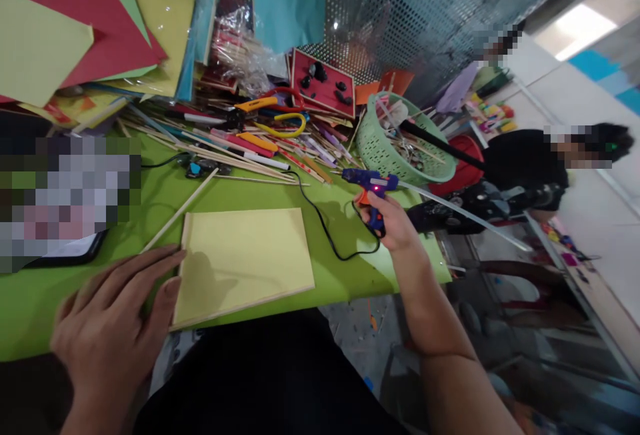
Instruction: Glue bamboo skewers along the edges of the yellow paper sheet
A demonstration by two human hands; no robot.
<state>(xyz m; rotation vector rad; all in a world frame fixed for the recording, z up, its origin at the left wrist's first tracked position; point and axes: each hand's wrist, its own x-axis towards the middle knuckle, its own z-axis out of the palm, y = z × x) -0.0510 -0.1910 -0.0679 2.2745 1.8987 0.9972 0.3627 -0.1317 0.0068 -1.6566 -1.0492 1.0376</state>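
Observation:
My right hand (393,221) is wrapped round the handle of a blue hot glue gun (373,183), whose small light glows. A long clear glue stick (465,213) sticks out of its back, and its nozzle points left. In front of me lies a pale yellow sheet (245,265) with thin wooden strips along its left and lower edges. My left hand (115,315) has its fingers stretched out, the tips touching the sheet's left edge. Just beyond those fingers a loose wooden stick (183,208) lies slanting on the green table cover (340,281).
Sticks, pens and yellow-handled scissors (287,125) are heaped at the back. A green basket (400,155) stands right, coloured paper (45,41) back left, and a phone-like device (87,251) left. The gun's black cord (325,225) crosses the cover. A person (520,161) is at the right.

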